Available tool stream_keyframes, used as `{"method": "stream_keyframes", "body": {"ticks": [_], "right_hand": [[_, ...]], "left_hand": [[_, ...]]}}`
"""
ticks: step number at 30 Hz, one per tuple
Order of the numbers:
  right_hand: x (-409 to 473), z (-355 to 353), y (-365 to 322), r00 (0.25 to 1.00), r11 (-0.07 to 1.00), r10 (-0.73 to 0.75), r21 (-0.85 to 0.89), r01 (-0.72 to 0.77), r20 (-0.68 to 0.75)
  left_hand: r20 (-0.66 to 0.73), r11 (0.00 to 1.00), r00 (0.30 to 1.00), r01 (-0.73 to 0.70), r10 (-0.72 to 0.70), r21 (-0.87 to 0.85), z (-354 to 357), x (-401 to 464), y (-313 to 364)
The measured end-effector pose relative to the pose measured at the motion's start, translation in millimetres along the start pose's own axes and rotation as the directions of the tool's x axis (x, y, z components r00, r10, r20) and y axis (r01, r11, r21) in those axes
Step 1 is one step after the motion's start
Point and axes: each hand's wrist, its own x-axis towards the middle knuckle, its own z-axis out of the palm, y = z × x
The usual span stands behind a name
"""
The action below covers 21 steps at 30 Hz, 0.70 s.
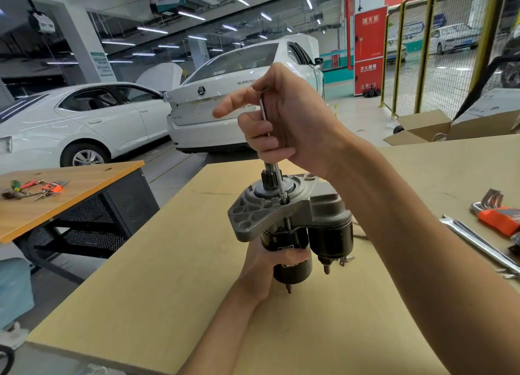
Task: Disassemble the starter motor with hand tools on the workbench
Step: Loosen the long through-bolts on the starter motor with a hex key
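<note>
A workbench point(174, 267) topped with a bare tan fibreboard sheet carries the work. At its right edge lies a set of hex keys point(491, 206) in an orange holder, with long chrome wrenches point(478, 239) just beside it. To the left, well apart, a wood-topped table point(56, 206) on a black perforated frame holds a green-handled screwdriver point(16, 184) and orange-handled pliers point(52, 187).

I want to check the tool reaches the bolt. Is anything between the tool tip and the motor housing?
Nothing visible. The tool, held by the right hand, runs straight down into the housing; the left hand holds the motor body lower.
</note>
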Motion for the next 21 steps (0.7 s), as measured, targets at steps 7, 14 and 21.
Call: {"method": "stream_keyframes", "body": {"ticks": [7,14,21], "right_hand": [[1,5,4,0.991,0.997,-0.062,0.035,0.066,-0.12],[3,10,11,0.971,0.995,-0.088,-0.061,0.076,-0.222],[5,11,10,0.979,0.995,-0.084,0.037,0.093,-0.188]], "left_hand": [[0.005,1.0,1.0,0.011,-0.011,0.001,0,-1,1],[0.004,1.0,1.0,0.02,-0.019,-0.013,0,0,3],[-0.011,0.999,0.999,0.029,-0.03,-0.027,1,0,3]]}}
